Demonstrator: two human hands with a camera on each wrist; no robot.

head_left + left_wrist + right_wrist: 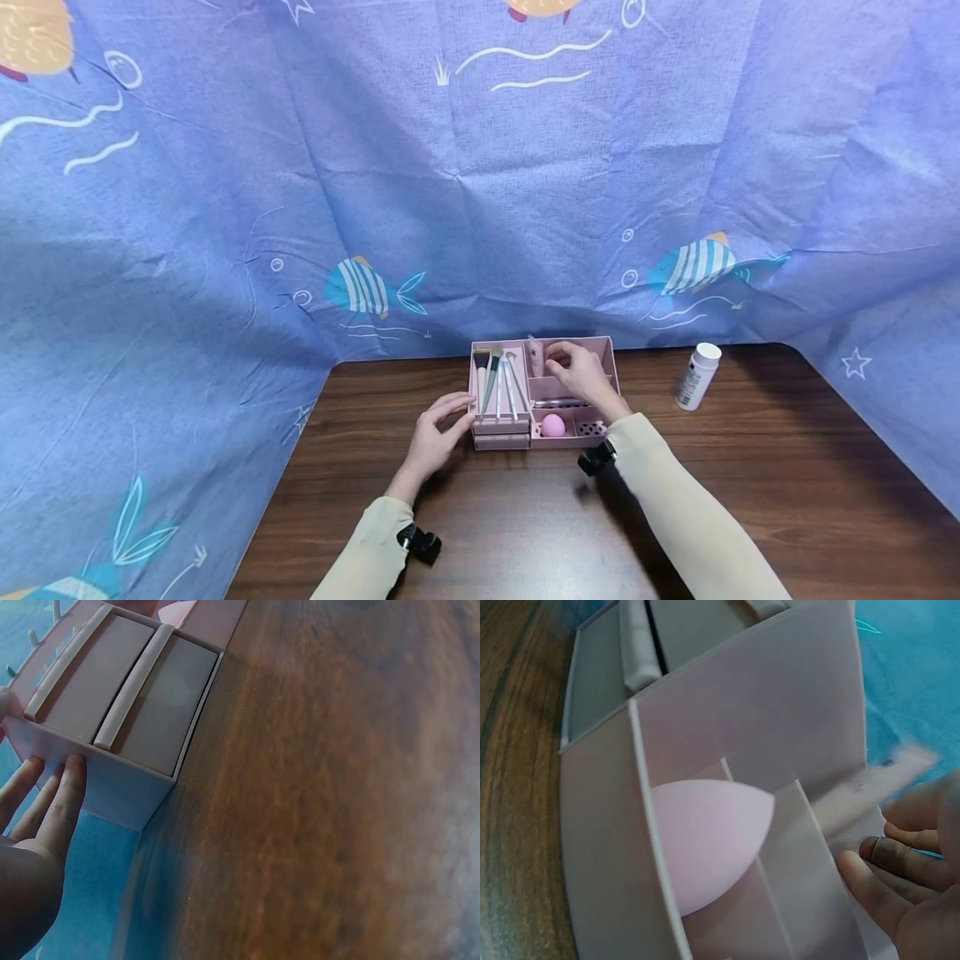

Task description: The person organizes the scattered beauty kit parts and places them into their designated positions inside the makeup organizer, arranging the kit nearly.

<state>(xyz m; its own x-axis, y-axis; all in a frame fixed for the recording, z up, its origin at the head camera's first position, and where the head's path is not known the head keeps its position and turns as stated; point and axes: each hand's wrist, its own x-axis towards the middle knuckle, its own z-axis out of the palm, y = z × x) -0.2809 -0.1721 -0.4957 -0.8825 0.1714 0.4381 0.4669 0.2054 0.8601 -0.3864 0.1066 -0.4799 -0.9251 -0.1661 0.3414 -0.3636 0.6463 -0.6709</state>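
Note:
A pink desktop organizer (502, 444) stands at the back of the table, with two drawers at its front left. My left hand (429, 443) rests against its left side, and extended fingers (69, 796) touch that wall in the left wrist view. In the back compartment is my right hand (583, 375), its fingers slightly bent beside a pale pink tube (536, 357). In the right wrist view the tube (877, 784) leans just past the fingertips, and no grip on it shows. A pink makeup sponge (712, 840) sits in a front compartment.
Several makeup brushes (498, 385) lie on the organizer's left top. A slim pen-like item (561, 403) lies in the middle compartment. To the right stands a white bottle (697, 377). A blue fish-patterned cloth (465, 208) hangs behind the brown table (517, 517).

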